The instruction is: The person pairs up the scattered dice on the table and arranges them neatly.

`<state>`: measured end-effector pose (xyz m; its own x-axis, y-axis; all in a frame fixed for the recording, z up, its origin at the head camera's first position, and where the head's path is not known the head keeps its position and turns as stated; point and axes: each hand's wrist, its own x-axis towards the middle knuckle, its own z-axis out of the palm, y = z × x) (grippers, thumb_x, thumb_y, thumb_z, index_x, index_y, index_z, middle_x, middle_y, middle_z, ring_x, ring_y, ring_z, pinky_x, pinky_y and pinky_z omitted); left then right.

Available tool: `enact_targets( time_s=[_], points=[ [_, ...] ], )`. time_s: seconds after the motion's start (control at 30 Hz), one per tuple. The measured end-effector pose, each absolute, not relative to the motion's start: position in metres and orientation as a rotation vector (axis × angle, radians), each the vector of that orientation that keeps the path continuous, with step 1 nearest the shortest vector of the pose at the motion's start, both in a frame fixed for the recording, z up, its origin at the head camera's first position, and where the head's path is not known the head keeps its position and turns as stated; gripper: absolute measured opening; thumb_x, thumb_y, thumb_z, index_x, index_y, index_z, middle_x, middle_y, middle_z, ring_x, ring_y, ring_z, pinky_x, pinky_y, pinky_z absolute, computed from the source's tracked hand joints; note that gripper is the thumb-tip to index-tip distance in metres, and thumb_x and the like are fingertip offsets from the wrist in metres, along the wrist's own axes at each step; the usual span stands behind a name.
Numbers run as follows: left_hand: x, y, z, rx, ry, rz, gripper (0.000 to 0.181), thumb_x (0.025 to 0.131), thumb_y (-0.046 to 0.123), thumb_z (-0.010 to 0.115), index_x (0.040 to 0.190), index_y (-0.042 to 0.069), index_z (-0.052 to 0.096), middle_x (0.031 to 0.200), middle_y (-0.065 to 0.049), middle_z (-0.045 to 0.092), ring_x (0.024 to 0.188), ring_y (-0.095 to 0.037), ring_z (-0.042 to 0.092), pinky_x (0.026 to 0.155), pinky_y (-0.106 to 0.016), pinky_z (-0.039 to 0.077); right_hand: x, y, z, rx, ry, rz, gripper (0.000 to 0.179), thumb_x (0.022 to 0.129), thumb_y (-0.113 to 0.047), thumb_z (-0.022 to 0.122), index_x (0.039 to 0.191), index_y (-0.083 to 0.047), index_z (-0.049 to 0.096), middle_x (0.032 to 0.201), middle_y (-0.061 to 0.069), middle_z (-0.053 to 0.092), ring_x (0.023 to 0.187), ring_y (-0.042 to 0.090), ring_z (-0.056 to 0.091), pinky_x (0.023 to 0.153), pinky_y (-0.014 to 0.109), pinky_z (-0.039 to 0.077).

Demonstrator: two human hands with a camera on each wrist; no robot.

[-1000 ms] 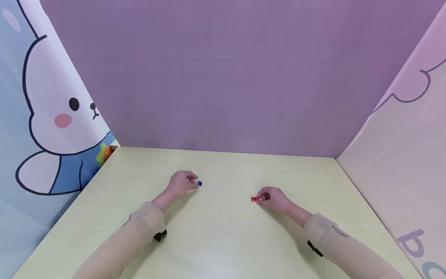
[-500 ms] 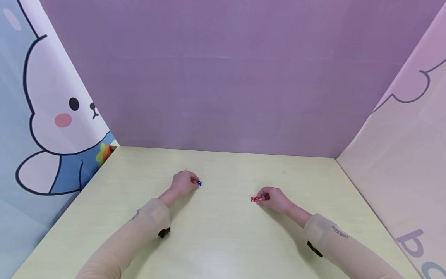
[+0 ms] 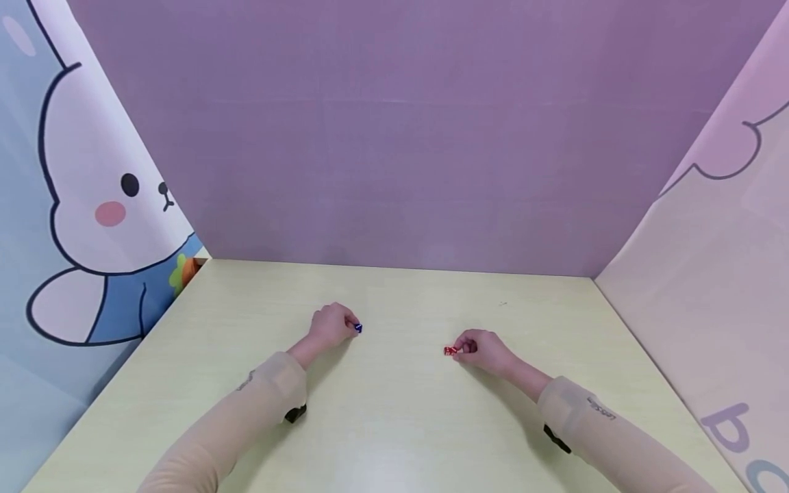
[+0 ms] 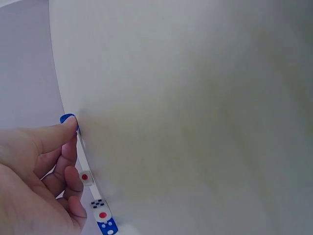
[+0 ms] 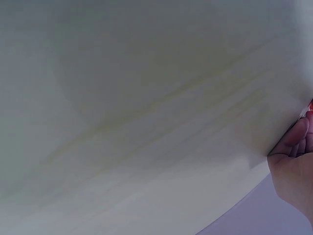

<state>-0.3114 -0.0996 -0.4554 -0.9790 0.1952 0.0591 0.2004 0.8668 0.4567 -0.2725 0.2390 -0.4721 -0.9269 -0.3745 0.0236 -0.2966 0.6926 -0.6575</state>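
My left hand pinches a small blue die between thumb and fingertips, low over the left-middle of the table. In the left wrist view the thumb covers much of this die. Beyond the curled lower fingers there, a white die with a red pip shows. Below it, another white die overlaps a blue die with white pips. Further right, my right hand holds its thumb and fingertips around red dice with white pips. Only a sliver of red appears in the right wrist view.
The pale wooden table meets a purple backdrop at its far edge. A rabbit-printed panel borders the left side, a pale printed panel the right. A faint mark lies at the back right.
My left thumb and fingers have closed in on the blue die, and it has shifted slightly right and toward me. My right hand and the red dice have stayed practically in place.
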Motion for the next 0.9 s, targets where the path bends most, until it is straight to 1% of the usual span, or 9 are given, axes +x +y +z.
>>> enact_targets(
  time_s=[0.1, 0.17, 0.3, 0.37, 0.6, 0.77, 0.9],
  points=[
    [-0.307, -0.096, -0.455, -0.313, -3.027, -0.797, 0.015, 0.072, 0.015, 0.081, 0.086, 0.014, 0.074, 0.071, 0.007, 0.068, 0.066, -0.011, 0.058, 0.081, -0.044, 0.044, -0.273, 0.239, -0.472, -0.555, 2.787, -1.052, 0.012, 0.080, -0.010, 0.074, 0.088, -0.007, 0.065, 0.073, -0.002, 0.053, 0.068, 0.012, 0.046, 0.058, 0.019, 0.039],
    [-0.304, -0.093, -0.454, -0.302, -3.028, -0.876, 0.016, 0.072, 0.014, 0.081, 0.086, 0.012, 0.074, 0.071, 0.006, 0.068, 0.065, -0.010, 0.058, 0.081, -0.041, 0.045, -0.272, 0.239, -0.472, -0.553, 2.786, -1.051, 0.013, 0.080, -0.010, 0.074, 0.088, -0.007, 0.065, 0.073, -0.002, 0.053, 0.068, 0.012, 0.046, 0.058, 0.019, 0.039],
    [-0.300, -0.089, -0.455, -0.296, -3.016, -1.030, 0.017, 0.071, 0.009, 0.081, 0.086, 0.008, 0.073, 0.071, 0.004, 0.067, 0.065, -0.009, 0.058, 0.075, -0.032, 0.047, -0.272, 0.239, -0.472, -0.542, 2.779, -1.064, 0.015, 0.080, -0.011, 0.074, 0.090, -0.007, 0.064, 0.074, -0.001, 0.053, 0.069, 0.013, 0.046, 0.059, 0.020, 0.039],
    [-0.298, -0.087, -0.455, -0.279, -3.014, -1.100, 0.018, 0.070, 0.008, 0.081, 0.086, 0.007, 0.073, 0.072, 0.003, 0.066, 0.066, -0.010, 0.058, 0.073, -0.030, 0.047, -0.271, 0.240, -0.472, -0.539, 2.777, -1.068, 0.017, 0.079, -0.011, 0.075, 0.092, -0.007, 0.065, 0.075, -0.001, 0.054, 0.070, 0.013, 0.047, 0.060, 0.020, 0.040],
    [-0.293, -0.084, -0.462, -0.210, -2.974, -1.276, 0.021, 0.069, 0.006, 0.081, 0.088, 0.009, 0.073, 0.072, 0.003, 0.067, 0.066, -0.009, 0.059, 0.080, -0.033, 0.047, -0.265, 0.249, -0.467, -0.499, 2.766, -1.124, 0.023, 0.079, -0.011, 0.075, 0.097, -0.004, 0.063, 0.081, 0.001, 0.058, 0.074, 0.014, 0.050, 0.062, 0.019, 0.044],
    [-0.290, -0.083, -0.465, -0.188, -2.934, -1.348, 0.022, 0.067, 0.004, 0.082, 0.087, 0.008, 0.073, 0.071, 0.002, 0.069, 0.064, -0.009, 0.061, 0.083, -0.036, 0.047, -0.258, 0.256, -0.467, -0.474, 2.759, -1.134, 0.024, 0.080, -0.013, 0.075, 0.098, -0.003, 0.063, 0.083, 0.001, 0.060, 0.075, 0.013, 0.052, 0.062, 0.019, 0.046],
    [-0.285, -0.079, -0.465, -0.211, -2.923, -1.337, 0.021, 0.067, 0.004, 0.082, 0.086, 0.008, 0.074, 0.071, 0.001, 0.070, 0.063, -0.008, 0.062, 0.082, -0.035, 0.048, -0.253, 0.256, -0.468, -0.468, 2.737, -1.145, 0.023, 0.080, -0.014, 0.075, 0.098, -0.004, 0.064, 0.083, 0.001, 0.060, 0.076, 0.014, 0.052, 0.064, 0.019, 0.046]
  ],
)
